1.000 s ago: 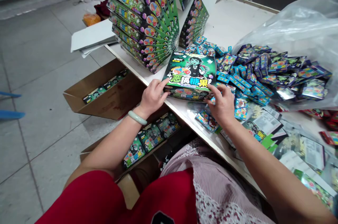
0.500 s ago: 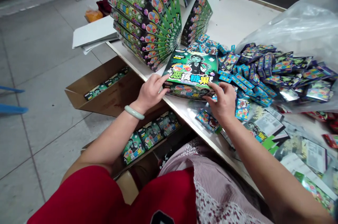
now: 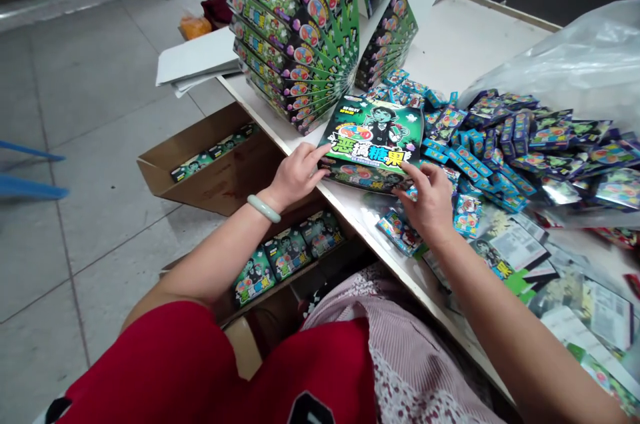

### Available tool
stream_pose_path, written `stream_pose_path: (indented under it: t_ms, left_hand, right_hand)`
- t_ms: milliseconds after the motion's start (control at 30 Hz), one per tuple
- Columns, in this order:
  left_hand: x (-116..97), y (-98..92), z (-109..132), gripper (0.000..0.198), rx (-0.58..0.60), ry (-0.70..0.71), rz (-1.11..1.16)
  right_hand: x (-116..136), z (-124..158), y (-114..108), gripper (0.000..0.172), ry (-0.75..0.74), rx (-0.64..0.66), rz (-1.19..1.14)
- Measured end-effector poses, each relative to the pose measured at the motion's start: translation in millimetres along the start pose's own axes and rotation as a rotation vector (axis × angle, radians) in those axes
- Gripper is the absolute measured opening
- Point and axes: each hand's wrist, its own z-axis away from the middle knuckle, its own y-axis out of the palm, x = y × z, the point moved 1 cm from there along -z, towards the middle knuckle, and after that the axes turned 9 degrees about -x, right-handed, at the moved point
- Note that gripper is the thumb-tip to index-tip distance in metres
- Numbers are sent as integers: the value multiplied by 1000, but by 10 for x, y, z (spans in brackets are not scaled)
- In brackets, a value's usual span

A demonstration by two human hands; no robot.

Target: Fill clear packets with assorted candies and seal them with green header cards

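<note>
As the box (image 3: 375,134) lay pinched at its near corners by the left grip (image 3: 296,175) and right grip (image 3: 427,203) on the worktop (image 3: 443,51), steadying seemed the step; the next move apparently called for even handling, clear of loose packs (image 3: 470,161).

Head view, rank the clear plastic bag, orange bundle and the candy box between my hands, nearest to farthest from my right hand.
1. Candy box, touching right hand.
2. Clear plastic bag, to its right.
3. Orange bundle, far off, upper left.
</note>
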Motion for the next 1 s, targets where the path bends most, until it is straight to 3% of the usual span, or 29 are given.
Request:
stream_pose_path:
  t_ms: [133, 433, 700, 933, 1000]
  left_hand:
    - [18, 10, 4, 48, 12, -34, 81]
    - [24, 13, -26, 38, -84, -131, 276]
    - [44, 18, -55, 36, -154, -101, 361]
    - [57, 49, 23, 49, -39, -104, 313]
    - [64, 66, 34, 50, -52, -88, 304]
  right_hand:
    - [-65, -29, -73, 47, -78, 62, 20]
    - [-6, -12, 32, 39, 43, -87, -110]
    - [8, 37, 103, 39, 70, -165, -201]
    - [-84, 17, 39, 53, -105, 19, -126]
    - [-111, 18, 38, 56, -128, 25, -112]
